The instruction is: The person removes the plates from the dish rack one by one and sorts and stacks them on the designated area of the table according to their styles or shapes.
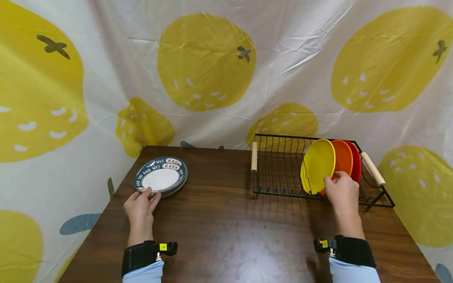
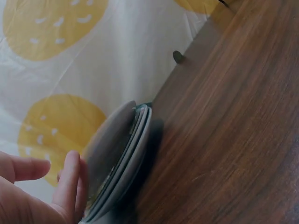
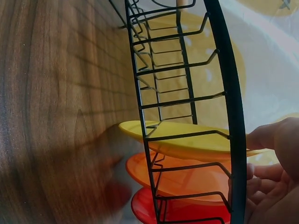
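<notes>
While the right hand (image 1: 344, 192) pinches the yellow plate (image 1: 320, 163) by its near rim, thumb on one face and fingers on the other, the left hand (image 1: 139, 210) is at the near rim of the top plate (image 1: 161, 179) of a patterned stack. Left thumb and fingers are set narrowly apart; whether they grip that rim cannot be determined. The top plate, white with a dark lettered border, sits at an angle to the lower plates (image 2: 142, 135), with a gap visible between. Location of stack: far left part of the brown table (image 1: 230, 236).

The yellow plate is upright in the black wire rack (image 3: 233, 98), on the right of the table. The orange plate (image 1: 342, 153) and the red plate (image 1: 356, 161) follow it, in that order, toward the rack's right end. Wooden handles (image 1: 254, 157) are fitted at both ends.
</notes>
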A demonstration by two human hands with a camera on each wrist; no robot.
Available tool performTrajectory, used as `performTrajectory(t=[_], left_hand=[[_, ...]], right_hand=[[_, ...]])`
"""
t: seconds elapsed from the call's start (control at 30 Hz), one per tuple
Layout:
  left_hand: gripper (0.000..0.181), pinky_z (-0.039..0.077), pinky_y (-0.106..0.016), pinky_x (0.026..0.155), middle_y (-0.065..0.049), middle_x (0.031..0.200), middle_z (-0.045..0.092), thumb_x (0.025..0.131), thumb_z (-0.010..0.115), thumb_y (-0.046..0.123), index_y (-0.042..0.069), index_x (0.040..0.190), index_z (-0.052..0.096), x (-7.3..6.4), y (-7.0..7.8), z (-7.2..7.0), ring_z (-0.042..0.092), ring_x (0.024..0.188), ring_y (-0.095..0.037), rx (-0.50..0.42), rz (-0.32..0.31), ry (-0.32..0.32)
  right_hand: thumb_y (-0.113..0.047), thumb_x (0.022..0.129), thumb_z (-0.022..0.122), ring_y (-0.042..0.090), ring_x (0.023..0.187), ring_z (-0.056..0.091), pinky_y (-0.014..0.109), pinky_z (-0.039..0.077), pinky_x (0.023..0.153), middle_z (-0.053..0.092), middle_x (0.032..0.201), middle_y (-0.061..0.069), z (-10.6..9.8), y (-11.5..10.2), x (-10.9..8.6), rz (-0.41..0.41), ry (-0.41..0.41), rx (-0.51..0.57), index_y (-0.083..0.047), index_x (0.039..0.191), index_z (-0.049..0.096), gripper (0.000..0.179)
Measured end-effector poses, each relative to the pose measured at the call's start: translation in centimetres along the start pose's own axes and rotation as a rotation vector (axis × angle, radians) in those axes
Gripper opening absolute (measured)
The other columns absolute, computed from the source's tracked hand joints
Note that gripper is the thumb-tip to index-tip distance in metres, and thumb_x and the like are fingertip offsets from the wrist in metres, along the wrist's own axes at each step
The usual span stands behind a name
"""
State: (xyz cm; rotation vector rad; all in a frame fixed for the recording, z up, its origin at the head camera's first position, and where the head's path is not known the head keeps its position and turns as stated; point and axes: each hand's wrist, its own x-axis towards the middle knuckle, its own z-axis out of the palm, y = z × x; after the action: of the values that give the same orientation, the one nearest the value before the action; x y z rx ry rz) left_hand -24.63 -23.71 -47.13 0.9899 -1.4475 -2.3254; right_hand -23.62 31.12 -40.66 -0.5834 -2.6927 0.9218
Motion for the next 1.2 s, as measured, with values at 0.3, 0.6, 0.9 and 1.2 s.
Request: performTrajectory(t=[0.3, 0.6, 0.9, 1.2], left_hand=[[0.078, 0.065, -0.029, 0.094, -0.009, 0.121, 0.056, 0.107, 0.06, 0.012, 0.013, 0.17, 0.014, -0.7, 0.5, 1.0, 0.077, 0.097, -0.016, 0.014, 0.023, -0.034], [0.056, 0.066, -0.032, 0.091, -0.008, 0.115, 0.065, 0.11, 0.056, 0.02, 0.008, 0.161, 0.037, -1.7, 0.7, 1.8, 0.08, 0.095, -0.018, 0.099, 0.055, -0.124], [0.046, 0.066, -0.036, 0.093, -0.001, 0.101, 0.072, 0.109, 0.058, 0.015, 0.008, 0.152, 0.044, -2.0, 0.6, 2.5, 0.079, 0.085, -0.014, 0.172, 0.075, -0.232], [0.043, 0.067, -0.036, 0.092, 0.004, 0.096, 0.073, 0.11, 0.058, 0.017, 0.008, 0.15, 0.046, -2.0, 0.6, 2.3, 0.08, 0.087, -0.015, 0.203, 0.08, -0.275]], right_hand=[[-0.032, 0.105, 0.055, 0.03, 0.07, 0.06, 0.031, 0.045, 0.056, 0.068, 0.08, 0.02, 0.0, -0.3, 0.1, -0.069, -0.03, -0.095, 0.01, 0.117, 0.066, 0.045], [-0.033, 0.105, 0.051, 0.028, 0.062, 0.054, 0.032, 0.04, 0.051, 0.055, 0.068, 0.011, -0.3, -0.9, 0.5, -0.084, -0.068, -0.155, 0.002, 0.089, 0.062, 0.039], [-0.019, 0.104, 0.044, 0.031, 0.061, 0.053, 0.033, 0.042, 0.052, 0.053, 0.069, 0.017, 0.5, -0.5, 0.7, -0.145, 0.033, -0.185, 0.006, 0.089, 0.057, 0.031], [-0.013, 0.105, 0.042, 0.046, 0.064, 0.061, 0.054, 0.056, 0.055, 0.056, 0.074, 0.032, 0.5, -0.6, 0.0, -0.21, 0.183, -0.157, 0.014, 0.091, 0.053, 0.033]])
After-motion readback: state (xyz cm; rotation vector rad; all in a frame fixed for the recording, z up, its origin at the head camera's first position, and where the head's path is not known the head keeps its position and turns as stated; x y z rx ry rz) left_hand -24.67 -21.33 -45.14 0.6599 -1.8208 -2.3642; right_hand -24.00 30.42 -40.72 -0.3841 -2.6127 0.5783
